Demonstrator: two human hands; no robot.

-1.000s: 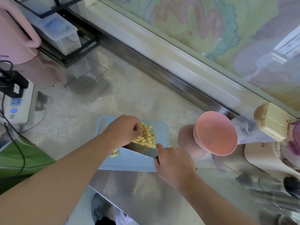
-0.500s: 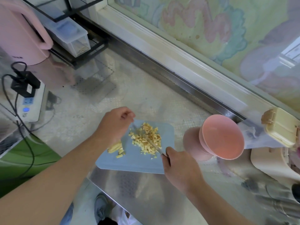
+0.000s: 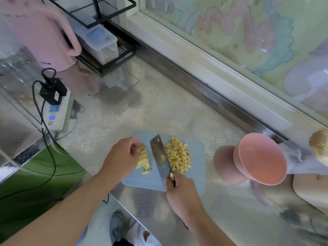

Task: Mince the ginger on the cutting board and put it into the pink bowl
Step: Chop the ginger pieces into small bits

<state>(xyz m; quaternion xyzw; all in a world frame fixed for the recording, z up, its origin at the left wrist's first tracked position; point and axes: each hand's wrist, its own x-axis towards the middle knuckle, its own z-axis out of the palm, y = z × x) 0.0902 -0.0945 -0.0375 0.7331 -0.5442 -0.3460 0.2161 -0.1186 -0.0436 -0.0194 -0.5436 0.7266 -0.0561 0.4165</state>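
While the cleaver (image 3: 160,156) stands edge-down on the cutting board (image 3: 195,176), I am midway through the mincing, not yet near the transfer. My right hand (image 3: 181,191) is wrapped around the handle at the near edge of the board, and the blade runs away from me across the board's middle, splitting the ginger into two lots. On the bowl side of the blade lies the diced ginger pile (image 3: 178,157), a loose heap of small cubes. On the other side lie the ginger strips (image 3: 143,158), uncut sticks bunched together, with a couple of cut bits just nearer to me than the bunch. My left hand (image 3: 122,157) sits at the far-from-bowl end of the board, fingers curled with the tips against the strips, pinning them in place.

The pink bowl (image 3: 260,158) stands off the board, well apart from its edge, tilted with its mouth towards me; I see no ginger in it.

By my judgement the next move is to lift the blade, shift it over the strips and chop across them, walking my curled fingertips back ahead of the edge. That calls for keeping the knuckles forward and the tips tucked, since they are close to the steel. The cubes also look coarse, so another pass seems needed before scraping anything towards the bowl.
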